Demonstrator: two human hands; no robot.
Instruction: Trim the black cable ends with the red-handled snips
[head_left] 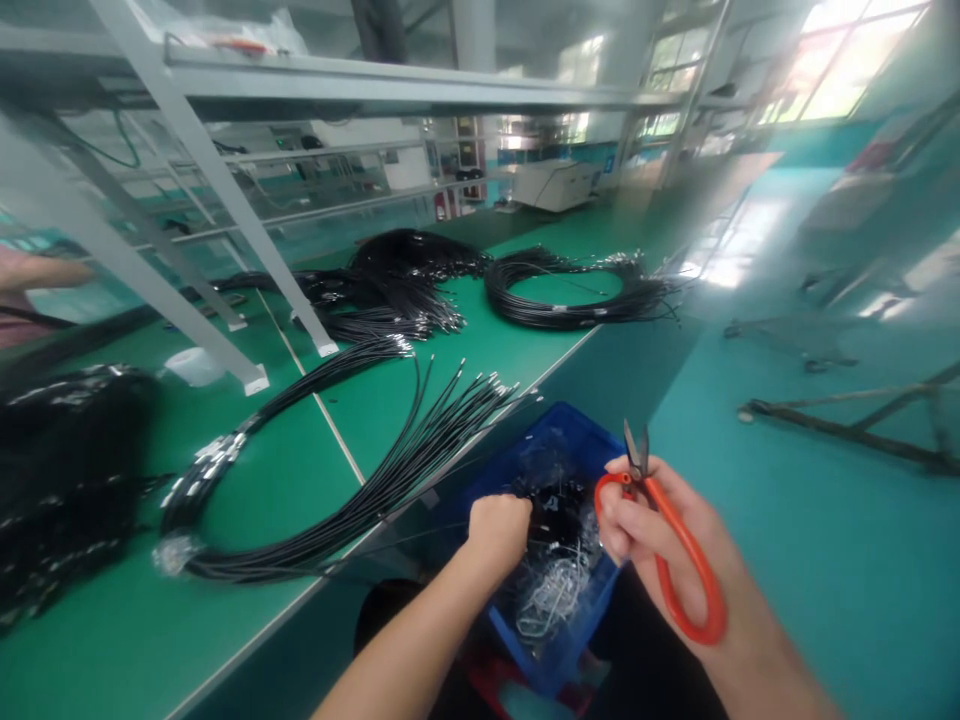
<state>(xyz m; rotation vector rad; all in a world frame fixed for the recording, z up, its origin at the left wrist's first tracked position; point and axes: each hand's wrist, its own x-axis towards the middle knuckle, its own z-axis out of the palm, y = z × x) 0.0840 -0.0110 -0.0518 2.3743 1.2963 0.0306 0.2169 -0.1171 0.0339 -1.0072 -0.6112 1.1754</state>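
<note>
My right hand holds a pair of orange-handled scissors. Their short dark blades point up and stand slightly apart. My left hand is closed in a fist over a blue bin, and whatever its fingers hold is hidden. A thin dark strand runs from the table side toward this fist; whether it reaches the fingers I cannot tell. Inside the bin lie clear plastic scraps and dark bits. Left of the bin, a curved bundle of black cables rests on the green table, with silvery tips fanned toward the edge.
Farther back lie a coiled cable bundle and a pile of black cables. More cables lie at the left. White shelf posts rise from the table near a white roll. A person's arm shows at far left.
</note>
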